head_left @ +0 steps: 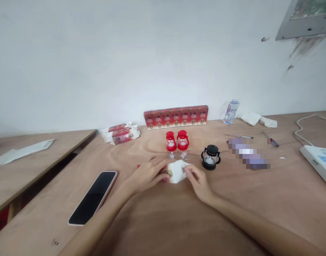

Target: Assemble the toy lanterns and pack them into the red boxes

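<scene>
Both my hands meet on a small box lying on the wooden table; its white flap faces up and a red side shows under my fingers. My left hand is curled over the box's left end. My right hand pinches the white flap at its right edge. Just behind the box stand two small red lanterns with clear bases, and a black lantern sits to their right.
A row of red boxes lines the wall, with flattened cartons to their left. A black phone lies at my left. A plastic bottle, crumpled tissue, a cable and a white power strip sit right. A second table stands left across a gap.
</scene>
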### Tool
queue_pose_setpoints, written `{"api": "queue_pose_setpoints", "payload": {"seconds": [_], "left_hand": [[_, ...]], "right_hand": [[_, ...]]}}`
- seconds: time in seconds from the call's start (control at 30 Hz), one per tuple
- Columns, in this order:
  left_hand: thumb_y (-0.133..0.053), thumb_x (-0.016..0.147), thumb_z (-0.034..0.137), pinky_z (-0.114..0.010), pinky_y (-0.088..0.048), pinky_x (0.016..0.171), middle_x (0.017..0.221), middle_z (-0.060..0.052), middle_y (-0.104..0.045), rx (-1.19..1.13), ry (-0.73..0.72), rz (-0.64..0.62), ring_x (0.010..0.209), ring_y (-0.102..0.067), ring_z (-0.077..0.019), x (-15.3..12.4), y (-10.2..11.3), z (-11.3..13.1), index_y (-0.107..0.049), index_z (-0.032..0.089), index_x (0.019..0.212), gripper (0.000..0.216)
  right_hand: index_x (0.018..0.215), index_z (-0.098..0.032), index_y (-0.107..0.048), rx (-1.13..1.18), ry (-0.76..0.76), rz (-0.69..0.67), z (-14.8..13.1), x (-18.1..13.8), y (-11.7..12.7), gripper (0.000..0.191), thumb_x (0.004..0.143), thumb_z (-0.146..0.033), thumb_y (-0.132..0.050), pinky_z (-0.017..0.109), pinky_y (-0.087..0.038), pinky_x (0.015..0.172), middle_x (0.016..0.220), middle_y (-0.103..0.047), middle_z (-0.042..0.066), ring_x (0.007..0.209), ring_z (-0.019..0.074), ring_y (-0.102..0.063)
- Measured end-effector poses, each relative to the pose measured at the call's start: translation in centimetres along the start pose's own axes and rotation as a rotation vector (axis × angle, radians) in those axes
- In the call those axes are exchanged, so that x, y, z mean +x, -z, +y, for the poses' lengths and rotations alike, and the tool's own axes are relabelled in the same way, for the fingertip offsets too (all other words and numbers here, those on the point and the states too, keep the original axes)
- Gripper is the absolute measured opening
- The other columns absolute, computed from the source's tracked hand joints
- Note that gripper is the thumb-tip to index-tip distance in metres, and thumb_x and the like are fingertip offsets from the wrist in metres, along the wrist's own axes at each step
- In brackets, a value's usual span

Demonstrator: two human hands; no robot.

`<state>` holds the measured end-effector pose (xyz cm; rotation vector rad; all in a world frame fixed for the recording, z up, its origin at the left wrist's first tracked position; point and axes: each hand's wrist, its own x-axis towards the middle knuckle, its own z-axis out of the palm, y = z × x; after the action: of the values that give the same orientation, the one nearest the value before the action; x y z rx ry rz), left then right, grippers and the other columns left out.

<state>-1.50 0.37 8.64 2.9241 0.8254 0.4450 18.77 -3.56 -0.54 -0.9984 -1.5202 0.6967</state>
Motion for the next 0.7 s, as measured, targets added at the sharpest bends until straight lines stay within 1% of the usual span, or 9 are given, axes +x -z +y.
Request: {"api": "queue_pose_setpoints", "payload": {"seconds": [0.03, 0.07, 0.13, 0.2, 0.27, 0.37, 0.47, 0.6, 0.7], "left_hand": [[-0.050, 0.087, 0.038, -0.034, -0.042, 0.088, 0.118, -0.009, -0.061, 0.042, 0.010, 0.044, 0.105, -0.057, -0.0220, -0.1, -0.8, -0.1, -0.040, 0.021, 0.131, 0.048], [-0.052, 0.085, 0.042, -0.037, -0.039, 0.092, 0.123, -0.011, -0.058, 0.084, 0.011, 0.083, 0.110, -0.054, -0.0242, -0.2, -1.7, -0.1, -0.036, 0.019, 0.133, 0.056], [-0.058, 0.079, 0.045, -0.042, -0.034, 0.097, 0.128, -0.013, -0.054, 0.150, -0.015, 0.142, 0.115, -0.050, -0.0272, -0.6, -3.2, -0.1, -0.035, 0.017, 0.135, 0.066], [-0.057, 0.079, 0.036, -0.042, -0.032, 0.098, 0.126, -0.013, -0.055, 0.204, -0.050, 0.208, 0.114, -0.051, -0.0266, -1.0, -4.4, 0.0, -0.042, 0.019, 0.130, 0.056], [-0.054, 0.080, 0.027, -0.043, -0.031, 0.098, 0.123, -0.013, -0.057, 0.257, -0.087, 0.275, 0.112, -0.052, -0.0256, -1.3, -5.2, 0.1, -0.048, 0.021, 0.126, 0.047], [-0.054, 0.081, 0.027, -0.045, -0.031, 0.096, 0.124, -0.014, -0.056, 0.323, -0.151, 0.337, 0.113, -0.051, -0.0265, -1.6, -5.9, 0.0, -0.051, 0.024, 0.123, 0.042], [-0.055, 0.082, 0.027, -0.048, -0.031, 0.097, 0.126, -0.013, -0.054, 0.344, -0.189, 0.394, 0.117, -0.049, -0.0268, -1.8, -6.2, -0.2, -0.053, 0.031, 0.120, 0.038], [-0.062, 0.081, 0.031, -0.048, -0.033, 0.098, 0.123, -0.009, -0.057, 0.361, -0.167, 0.508, 0.114, -0.052, -0.0246, -1.9, -6.6, -0.4, -0.049, 0.039, 0.123, 0.045], [-0.067, 0.078, 0.032, -0.048, -0.036, 0.096, 0.120, -0.009, -0.058, 0.395, -0.190, 0.529, 0.112, -0.054, -0.0253, -1.9, -6.7, -0.2, -0.049, 0.040, 0.124, 0.050]], "right_hand": [[0.086, -0.020, -0.058, 0.021, -0.051, 0.055, 0.2, 0.1, 0.0, 0.020, 0.091, -0.032, -0.043, 0.025, -0.049, 0.061, 0.075, -0.061, 0.002, 0.066, 0.0154, -0.059], [0.089, -0.020, -0.058, 0.033, -0.075, 0.079, 0.4, 0.1, 0.0, 0.019, 0.090, -0.032, -0.043, 0.025, -0.048, 0.060, 0.075, -0.061, 0.002, 0.066, 0.0155, -0.059], [0.089, -0.020, -0.060, 0.028, -0.051, 0.030, 0.7, 0.2, 0.0, 0.018, 0.089, -0.030, -0.045, 0.026, -0.048, 0.063, 0.080, -0.062, 0.003, 0.070, 0.0160, -0.059], [0.082, -0.020, -0.062, 0.000, -0.009, -0.058, 0.6, 0.3, -0.1, 0.016, 0.086, -0.026, -0.048, 0.026, -0.048, 0.066, 0.086, -0.063, 0.004, 0.074, 0.0162, -0.058], [0.082, -0.021, -0.063, -0.016, 0.001, -0.092, 0.5, 0.2, -0.1, 0.013, 0.084, -0.021, -0.050, 0.027, -0.048, 0.069, 0.093, -0.062, 0.005, 0.079, 0.0165, -0.059], [0.093, -0.023, -0.062, 0.012, -0.013, -0.079, 0.2, 0.2, 0.0, 0.017, 0.080, -0.018, -0.053, 0.028, -0.050, 0.071, 0.099, -0.061, 0.005, 0.086, 0.0172, -0.060], [0.104, -0.024, -0.058, 0.056, -0.009, -0.115, 0.1, 0.2, -0.1, 0.027, 0.078, -0.018, -0.057, 0.029, -0.052, 0.073, 0.102, -0.061, 0.005, 0.087, 0.0172, -0.061], [0.108, -0.024, -0.054, 0.071, 0.005, -0.173, 0.1, 0.0, -0.2, 0.028, 0.080, -0.022, -0.057, 0.030, -0.053, 0.073, 0.101, -0.063, 0.005, 0.085, 0.0173, -0.063], [0.107, -0.024, -0.055, 0.058, 0.011, -0.184, 0.2, -0.1, 0.0, 0.023, 0.083, -0.023, -0.053, 0.029, -0.053, 0.071, 0.097, -0.064, 0.004, 0.080, 0.0160, -0.064]]}}
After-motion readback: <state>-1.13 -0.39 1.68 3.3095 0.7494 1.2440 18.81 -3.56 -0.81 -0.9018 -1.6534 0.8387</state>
